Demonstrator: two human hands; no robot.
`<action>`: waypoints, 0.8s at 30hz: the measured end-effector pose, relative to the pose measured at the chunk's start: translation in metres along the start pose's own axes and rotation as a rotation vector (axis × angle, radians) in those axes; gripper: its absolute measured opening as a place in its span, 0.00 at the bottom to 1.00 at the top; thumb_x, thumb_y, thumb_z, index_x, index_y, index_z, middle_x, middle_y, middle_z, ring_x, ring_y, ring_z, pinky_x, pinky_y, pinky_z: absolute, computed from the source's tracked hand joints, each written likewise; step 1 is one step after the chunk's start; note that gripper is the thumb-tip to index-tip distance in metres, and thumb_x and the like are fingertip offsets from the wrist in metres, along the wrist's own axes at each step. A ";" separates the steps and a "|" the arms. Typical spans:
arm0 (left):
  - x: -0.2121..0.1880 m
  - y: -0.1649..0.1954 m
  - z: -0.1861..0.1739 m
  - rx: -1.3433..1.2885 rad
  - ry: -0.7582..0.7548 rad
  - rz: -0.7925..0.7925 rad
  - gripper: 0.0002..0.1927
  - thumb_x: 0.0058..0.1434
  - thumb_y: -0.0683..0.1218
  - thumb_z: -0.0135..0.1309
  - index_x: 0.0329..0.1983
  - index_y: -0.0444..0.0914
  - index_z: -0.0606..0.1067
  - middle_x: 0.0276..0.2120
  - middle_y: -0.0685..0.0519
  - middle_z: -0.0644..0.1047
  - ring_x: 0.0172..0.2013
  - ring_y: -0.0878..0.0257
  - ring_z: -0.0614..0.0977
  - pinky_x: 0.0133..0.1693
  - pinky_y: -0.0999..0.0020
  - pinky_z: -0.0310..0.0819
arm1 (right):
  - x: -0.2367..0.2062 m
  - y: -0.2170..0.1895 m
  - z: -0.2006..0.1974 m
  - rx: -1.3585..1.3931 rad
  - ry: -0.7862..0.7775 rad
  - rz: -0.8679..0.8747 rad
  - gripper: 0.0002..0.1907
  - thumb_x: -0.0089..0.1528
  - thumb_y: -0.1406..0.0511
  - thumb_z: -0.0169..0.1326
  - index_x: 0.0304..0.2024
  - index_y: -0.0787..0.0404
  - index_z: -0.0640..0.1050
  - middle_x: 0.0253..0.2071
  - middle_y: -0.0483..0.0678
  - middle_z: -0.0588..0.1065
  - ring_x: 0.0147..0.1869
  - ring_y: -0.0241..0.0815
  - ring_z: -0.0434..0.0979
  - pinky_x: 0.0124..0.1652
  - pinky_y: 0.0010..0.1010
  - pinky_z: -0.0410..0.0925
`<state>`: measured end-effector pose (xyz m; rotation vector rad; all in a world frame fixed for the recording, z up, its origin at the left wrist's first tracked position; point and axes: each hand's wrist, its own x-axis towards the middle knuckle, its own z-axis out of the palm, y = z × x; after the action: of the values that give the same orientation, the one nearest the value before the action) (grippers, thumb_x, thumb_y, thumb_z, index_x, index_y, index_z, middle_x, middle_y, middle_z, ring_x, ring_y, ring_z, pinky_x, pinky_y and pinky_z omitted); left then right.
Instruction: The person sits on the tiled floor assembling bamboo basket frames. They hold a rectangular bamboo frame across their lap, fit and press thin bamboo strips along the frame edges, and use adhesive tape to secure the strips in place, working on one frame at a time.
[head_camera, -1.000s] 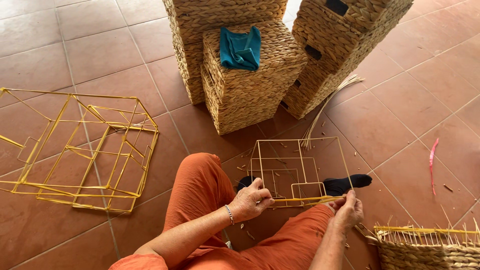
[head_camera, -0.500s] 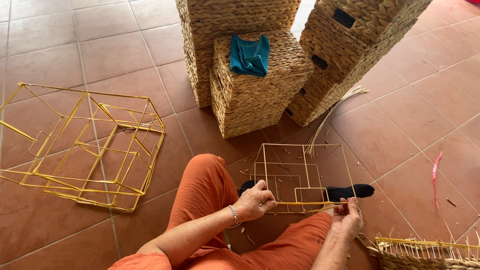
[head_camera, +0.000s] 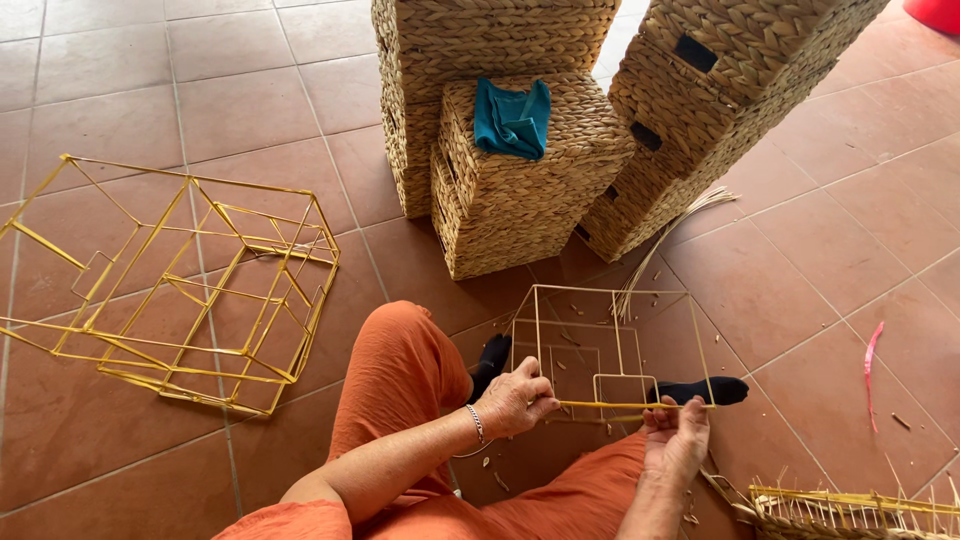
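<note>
**Where yellow wire meets straw: both hands on the small frame**

While seated on the tiled floor (head_camera: 120, 90), working across from left to right:

Far left, flat on the tiles, a stack of yellow wire frames (head_camera: 180, 280), well apart from the hands. Next, an orange trouser leg (head_camera: 400, 380), bent at the knee, with a black sock (head_camera: 492, 355) just past it.

Then the left hand (head_camera: 515, 400), bracelet at the wrist, fingers closed together around the near bottom bar of the small wire frame (head_camera: 610, 350). Frame standing upright on the floor between the knees, just in front of the woven baskets. Along that same bar, a yellow straw strand (head_camera: 610, 406), running from one hand to the other.

Behind, a woven basket (head_camera: 520, 200) with a teal cloth (head_camera: 512, 118) draped on top, more baskets stacked about it, one leaning to the right.

Right hand (head_camera: 675, 440), fingertips pinched shut on the strand at the bar's right end, beside the other black-socked foot (head_camera: 705, 390).

Bottom right corner, a half-woven basket rim (head_camera: 850, 505) with loose straw ends poking up; beyond it a pink strip (head_camera: 872, 350) lying on the tiles
</note>
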<state>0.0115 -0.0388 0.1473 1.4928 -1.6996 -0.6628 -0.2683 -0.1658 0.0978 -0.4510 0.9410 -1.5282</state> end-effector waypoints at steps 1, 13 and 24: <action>-0.001 0.000 -0.001 0.004 -0.002 -0.009 0.09 0.63 0.50 0.62 0.35 0.40 0.78 0.41 0.50 0.70 0.37 0.54 0.81 0.39 0.58 0.76 | -0.005 0.003 0.001 0.007 -0.031 0.006 0.17 0.65 0.62 0.59 0.56 0.49 0.72 0.38 0.49 0.79 0.33 0.37 0.79 0.35 0.32 0.76; 0.003 -0.004 -0.010 -0.014 -0.001 -0.022 0.09 0.65 0.51 0.60 0.37 0.42 0.77 0.42 0.51 0.69 0.37 0.56 0.80 0.40 0.59 0.77 | 0.006 0.026 -0.008 0.019 -0.075 0.033 0.04 0.66 0.70 0.59 0.43 0.59 0.80 0.40 0.47 0.81 0.40 0.38 0.84 0.43 0.35 0.79; 0.014 -0.004 -0.016 0.036 0.082 0.013 0.08 0.66 0.50 0.59 0.36 0.41 0.77 0.43 0.50 0.70 0.35 0.56 0.80 0.39 0.59 0.78 | -0.030 0.037 0.049 0.018 -0.010 0.098 0.07 0.66 0.61 0.57 0.42 0.58 0.78 0.35 0.49 0.80 0.37 0.41 0.83 0.39 0.39 0.79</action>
<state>0.0270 -0.0514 0.1562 1.5126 -1.6652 -0.5594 -0.2019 -0.1497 0.1057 -0.3940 0.9279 -1.4431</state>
